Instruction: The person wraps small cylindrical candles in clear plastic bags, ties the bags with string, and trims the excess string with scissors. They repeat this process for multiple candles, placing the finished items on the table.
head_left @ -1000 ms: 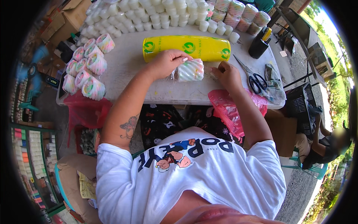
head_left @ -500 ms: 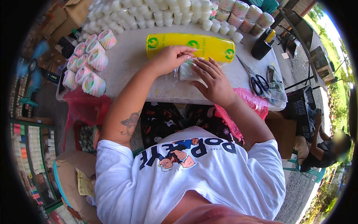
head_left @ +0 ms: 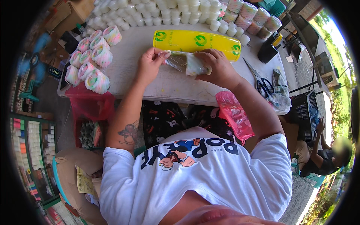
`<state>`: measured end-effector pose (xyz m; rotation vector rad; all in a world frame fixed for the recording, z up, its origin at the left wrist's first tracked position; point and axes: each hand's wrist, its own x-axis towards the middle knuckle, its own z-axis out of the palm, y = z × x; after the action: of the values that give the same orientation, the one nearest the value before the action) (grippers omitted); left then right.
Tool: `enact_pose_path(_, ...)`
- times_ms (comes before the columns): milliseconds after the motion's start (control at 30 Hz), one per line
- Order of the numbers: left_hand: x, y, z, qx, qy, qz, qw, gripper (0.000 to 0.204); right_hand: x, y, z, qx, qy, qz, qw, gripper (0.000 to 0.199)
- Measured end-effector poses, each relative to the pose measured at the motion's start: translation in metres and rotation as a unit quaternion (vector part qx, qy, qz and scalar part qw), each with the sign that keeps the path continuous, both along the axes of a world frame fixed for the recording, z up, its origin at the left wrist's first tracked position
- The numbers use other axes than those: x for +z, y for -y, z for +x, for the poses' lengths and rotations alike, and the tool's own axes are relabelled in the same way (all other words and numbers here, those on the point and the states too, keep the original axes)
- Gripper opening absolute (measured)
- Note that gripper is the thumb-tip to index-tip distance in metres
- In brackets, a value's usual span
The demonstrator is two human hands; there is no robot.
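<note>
1. Above the table's [head_left: 165, 84] near half, a pastel roll [head_left: 195, 64] sat in clear film [head_left: 176, 60], just before the yellow film roll [head_left: 197, 40].
2. The left hand [head_left: 150, 63] pinched the film's twisted end; the right hand [head_left: 217, 69] was closed around the roll.
3. Pulled too hard, the thin film could likely tear or slip from the pinch.
4. Wrapped rolls [head_left: 93, 56] lay at left, scissors [head_left: 260, 80] at right, white cups [head_left: 165, 11] behind.
5. Outdoors; another person [head_left: 322, 157] sat on the right.
</note>
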<state>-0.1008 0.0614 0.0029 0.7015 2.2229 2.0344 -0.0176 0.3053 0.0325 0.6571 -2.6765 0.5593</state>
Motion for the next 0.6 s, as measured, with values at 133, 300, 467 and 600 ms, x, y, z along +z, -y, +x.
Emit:
enact_pose_path(133,0.005,0.003,-0.021,0.02,0.156,0.013,0.987,0.015,0.012,0.0,-0.006,0.0,0.057,0.021,0.998,0.068)
enact_pose_path(300,0.007,0.015,-0.025,0.032,0.178,-0.055,0.982,0.02,0.012,0.0,-0.008,-0.012,0.05,0.033,0.998,0.069)
enact_pose_path(467,0.012,0.006,-0.011,0.243,-0.256,-0.073,0.933,0.04,0.012,-0.001,-0.009,-0.006,0.046,0.033,0.998,0.068)
enact_pose_path(600,0.032,-0.049,0.045,-0.028,-0.416,-0.186,0.89,0.072,0.014,-0.001,-0.011,0.001,0.068,0.024,0.997,0.067)
